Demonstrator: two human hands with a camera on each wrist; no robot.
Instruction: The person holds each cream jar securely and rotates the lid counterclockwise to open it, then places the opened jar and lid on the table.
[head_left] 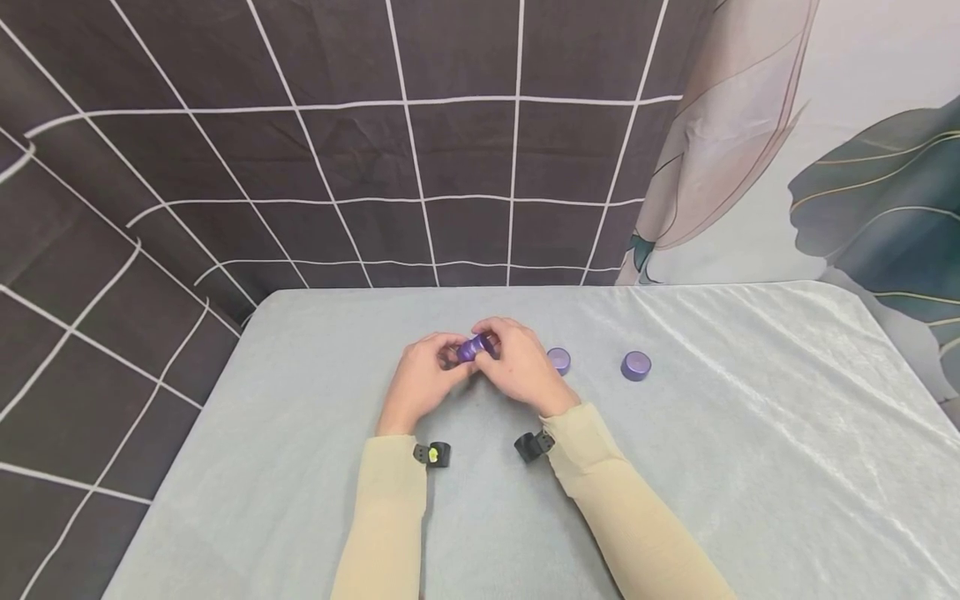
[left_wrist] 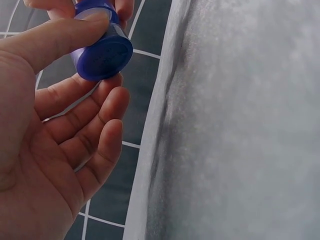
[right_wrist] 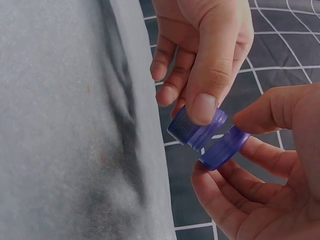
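My left hand [head_left: 422,377] pinches a small purple jar [right_wrist: 186,131] between thumb and fingers. The jar's threaded neck shows in the right wrist view, and its flat base faces the camera in the left wrist view. My right hand [head_left: 522,367] holds a purple screw lid [right_wrist: 225,151] by its rim, tilted beside the neck with a narrow gap between them. Just right of that hand, a round purple piece [head_left: 558,360] lies on the table, its left edge overlapped by the hand. Another round purple piece [head_left: 636,365] sits farther right.
A pale grey velvety cloth [head_left: 750,467] covers the table, with creases toward the right. Behind it hangs a dark curtain with a white grid [head_left: 465,158]. A leaf-patterned curtain [head_left: 870,167] hangs at the back right.
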